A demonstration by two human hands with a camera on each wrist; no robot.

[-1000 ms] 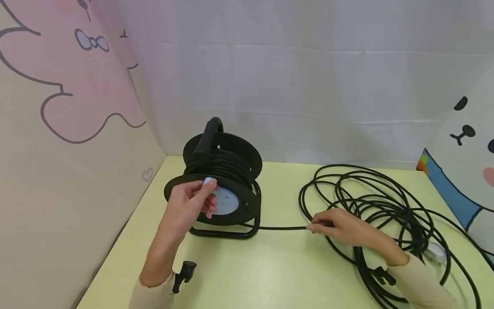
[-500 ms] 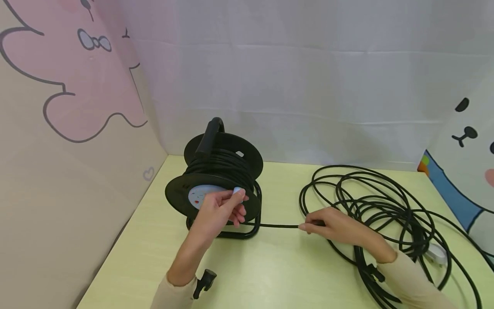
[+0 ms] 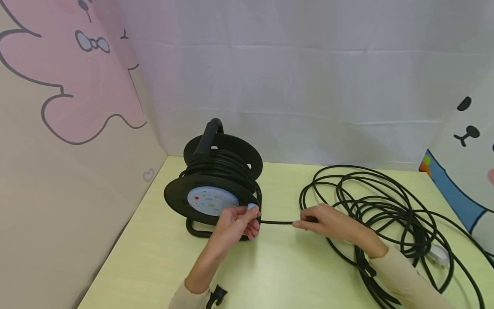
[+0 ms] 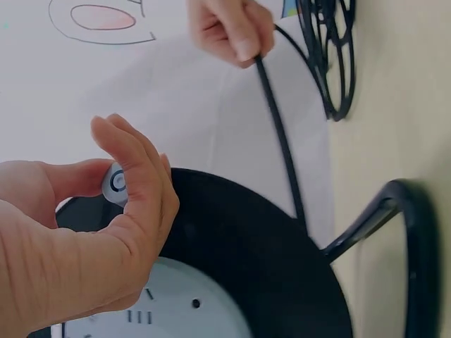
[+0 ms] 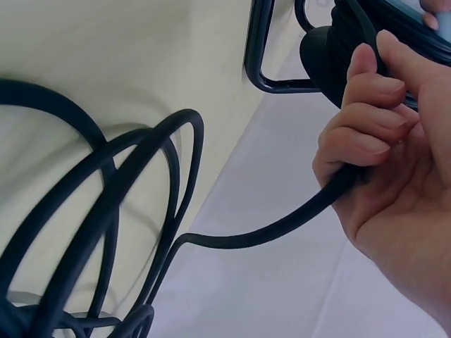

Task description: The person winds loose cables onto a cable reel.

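A black cable reel (image 3: 216, 189) with a pale socket face stands on the yellow-green table (image 3: 270, 266), a carry handle (image 3: 207, 135) on top. My left hand (image 3: 239, 221) pinches the small light-blue crank knob (image 3: 252, 207) (image 4: 116, 183) at the reel's lower right rim. My right hand (image 3: 320, 223) (image 5: 380, 162) grips the black cable (image 3: 275, 222) (image 5: 268, 236), which runs taut from it to the reel. Behind the right hand lies a loose pile of black cable loops (image 3: 386, 210).
A white plug (image 3: 438, 254) lies among the loops at the right. Cartoon-printed panels wall the table on the left (image 3: 69, 128) and right (image 3: 463, 171), with a white backdrop behind. A small black clip (image 3: 217, 296) shows at my left sleeve.
My left hand has carried the knob round from the reel's top to its lower right, turning the reel. My right hand has slid left toward the reel with the cable.
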